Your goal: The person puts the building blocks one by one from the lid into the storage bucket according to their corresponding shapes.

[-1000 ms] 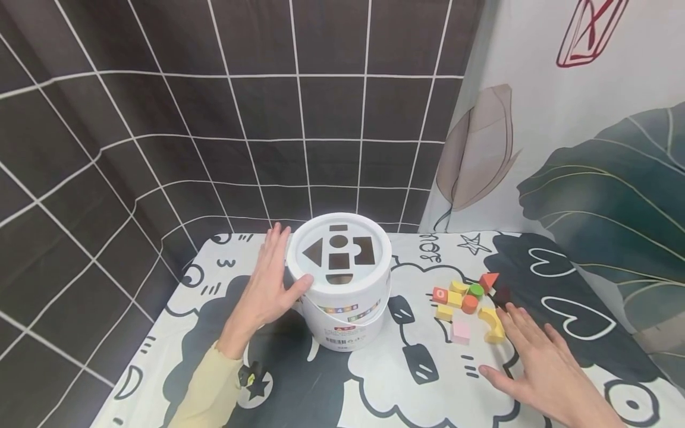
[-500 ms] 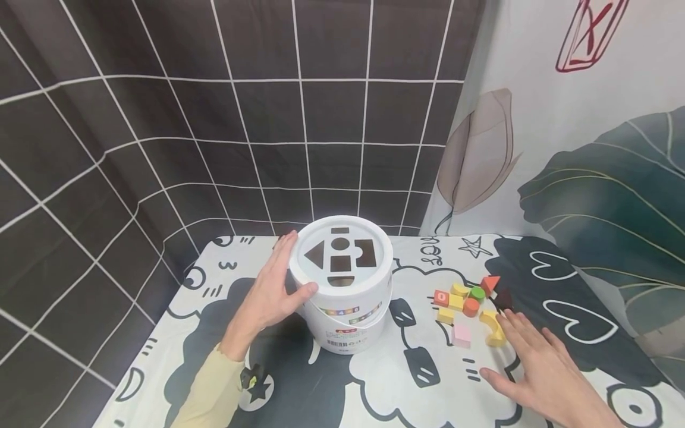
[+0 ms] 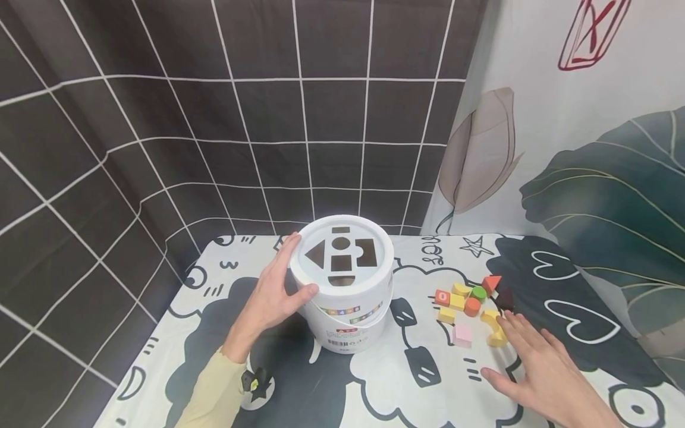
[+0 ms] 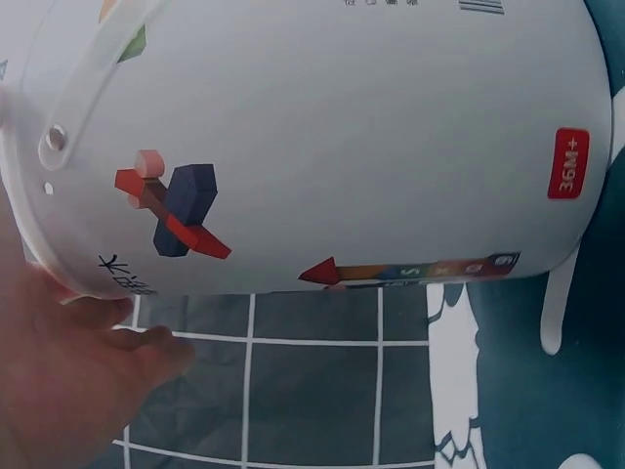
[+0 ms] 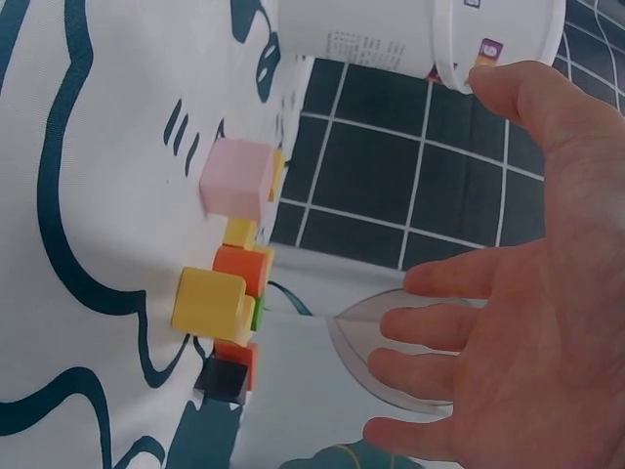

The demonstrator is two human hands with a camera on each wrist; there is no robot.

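White bucket point(image 3: 348, 297) stands upright on the cartoon-print tablecloth point(image 3: 428, 380), approx centre of the table. Its lid point(image 3: 342, 255) has shape cut-outs: triangle, circle, squares, half-round. Bail handle hangs down across the front; barcode label faces the camera.

Left hand point(image 3: 273, 291) sits at the bucket's 9 o'clock, palm against the wall just under the lid rim, thumb hooked round the front, fingers wrapped toward the back, so it's curled on the bucket and gripping it. Pale yellow sleeve point(image 3: 211, 392) runs off toward 7 o'clock. L wrist view shows only the bucket wall point(image 4: 322, 147) w/ printed blocks and a red 36M+ tag, plus a blurred bit of hand at lower left.

Right hand point(image 3: 540, 368) lies at approx 4 o'clock from the bucket, well apart from it, fingers spread and straight, holding nothing. Fingertips reach the near edge of the block pile; probably touching the yellow arch block point(image 3: 493, 328), but the head view is too small to be sure. R wrist view shows the fingers point(image 5: 459, 283) apart and seemingly clear of the blocks.

Blocks cluster at the bucket's 3 o'clock: pink cube point(image 3: 461, 336) nearest, yellow pieces, orange cylinder point(image 3: 471, 307), green one point(image 3: 478, 293), red triangle point(image 3: 491, 283), a dark block point(image 3: 504, 299).

Behind: dark grid-pattern cloth point(image 3: 160, 119) from 9 to 12 o'clock, leaf-print curtain point(image 3: 588, 148) at 2 o'clock.
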